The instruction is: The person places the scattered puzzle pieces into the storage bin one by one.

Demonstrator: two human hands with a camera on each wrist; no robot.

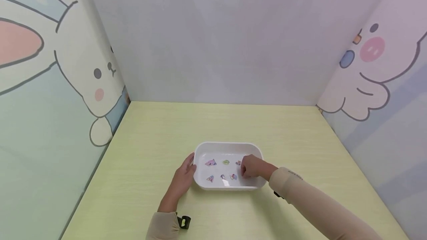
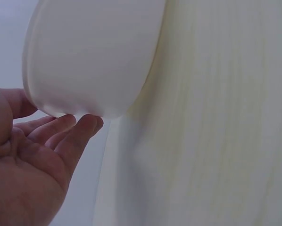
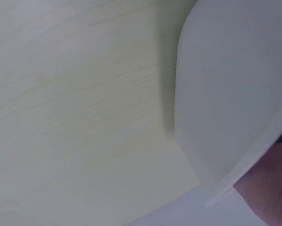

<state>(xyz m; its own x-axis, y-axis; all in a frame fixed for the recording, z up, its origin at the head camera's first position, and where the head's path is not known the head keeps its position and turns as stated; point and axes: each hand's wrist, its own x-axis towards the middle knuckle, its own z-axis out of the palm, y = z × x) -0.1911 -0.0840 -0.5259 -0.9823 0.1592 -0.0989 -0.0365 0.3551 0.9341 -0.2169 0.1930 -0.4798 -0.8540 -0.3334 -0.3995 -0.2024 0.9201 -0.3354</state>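
Note:
A white rectangular tray (image 1: 227,188) with rounded corners stands on the table. Several small colourful flat pieces lie spread across its floor, among them a pink piece (image 1: 211,162) and a green piece (image 1: 226,162). My left hand (image 1: 184,175) is at the tray's left end. In the left wrist view, its fingertips (image 2: 87,125) touch the outer wall below the rim. My right hand (image 1: 254,166) reaches over the right rim into the tray, knuckles up and fingers bent down, beside an orange-toned piece (image 1: 238,162). Its fingertips and anything under them are hidden.
The pale yellow wood-grain table (image 1: 160,132) extends around the tray. A plain grey-white panel (image 1: 213,40) closes the back. Side panels carry a cartoon rabbit (image 1: 83,66) on the left and a cartoon pig (image 1: 373,69) on the right.

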